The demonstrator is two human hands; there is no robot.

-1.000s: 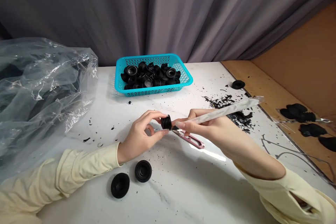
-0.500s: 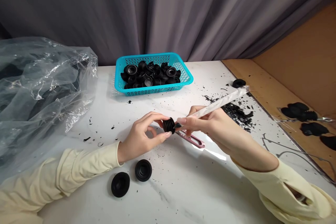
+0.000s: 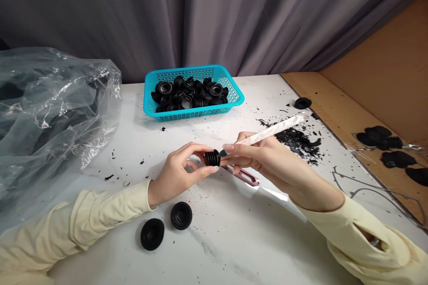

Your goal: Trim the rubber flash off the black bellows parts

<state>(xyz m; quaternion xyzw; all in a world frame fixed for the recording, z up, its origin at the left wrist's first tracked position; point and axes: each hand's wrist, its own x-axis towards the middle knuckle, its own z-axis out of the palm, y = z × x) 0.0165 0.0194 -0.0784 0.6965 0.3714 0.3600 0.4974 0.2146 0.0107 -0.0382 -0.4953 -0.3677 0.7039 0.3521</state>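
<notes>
Between thumb and fingers, my left hand (image 3: 179, 170) holds a small ribbed black rubber part (image 3: 211, 158) above the table. My right hand (image 3: 267, 153) grips a white-wrapped knife (image 3: 270, 130), its dark blade tip at the right side of the ribbed part. Beneath my right fingers a pink tool (image 3: 246, 177) lies on the table, partly hidden. Two round black parts, one (image 3: 181, 215) slightly farther back and one (image 3: 152, 234) to its left, rest near my left sleeve.
A turquoise basket (image 3: 194, 115) of black parts stands at the back. Clear plastic bagging (image 3: 60, 120) covers the left side. Black shavings (image 3: 299, 142) and a black ring-like part (image 3: 302, 103) lie at right, near cardboard (image 3: 321, 98) with bagged black pieces (image 3: 379, 138).
My right hand and the knife have shifted slightly left, the blade tip now farther over the ribbed part. The whole view has moved a little.
</notes>
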